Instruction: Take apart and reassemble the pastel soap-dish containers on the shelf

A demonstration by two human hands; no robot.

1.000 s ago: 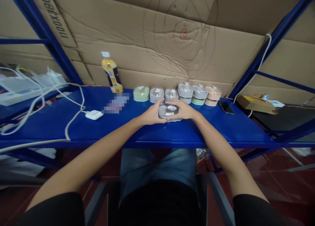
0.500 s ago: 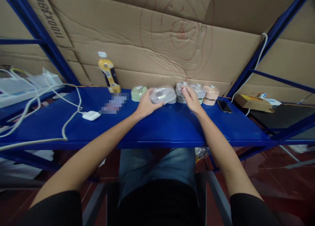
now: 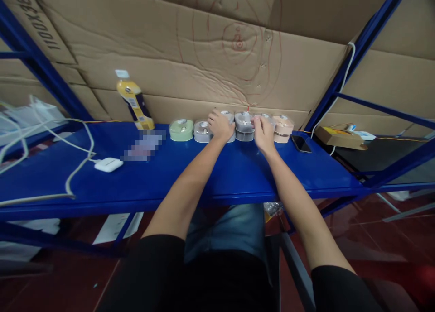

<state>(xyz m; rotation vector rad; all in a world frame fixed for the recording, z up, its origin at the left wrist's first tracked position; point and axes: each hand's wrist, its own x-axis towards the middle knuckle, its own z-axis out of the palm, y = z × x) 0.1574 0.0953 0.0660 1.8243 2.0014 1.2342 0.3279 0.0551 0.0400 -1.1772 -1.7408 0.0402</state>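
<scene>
Small lidded boxes with clear tops stand in a row on the blue tabletop (image 3: 190, 167). My left hand (image 3: 221, 126) curls over a pale grey box (image 3: 227, 116) at the top of a stack, fingers at its left and thumb at its right. Beside it is a single grey box (image 3: 201, 132), then a green box (image 3: 181, 130) at the left end. My right hand (image 3: 264, 133) has its fingers loosely extended, tips near the right side of a dark grey box (image 3: 243, 120) in a stack. The hand partly covers another grey stack. A peach stack (image 3: 283, 125) ends the row.
To the left stand a yellow bottle (image 3: 135, 101), a blurred-out flat item (image 3: 144, 145) and a white earphone case (image 3: 108, 164) with a cable. A phone (image 3: 301, 144) lies at the right. A cardboard wall (image 3: 149, 54) and blue frame posts (image 3: 360, 45) bound the table.
My left hand has brought the grey box from in front of the row up and back onto the stack. The single grey box is uncovered. My right hand stays near the dark grey stack.
</scene>
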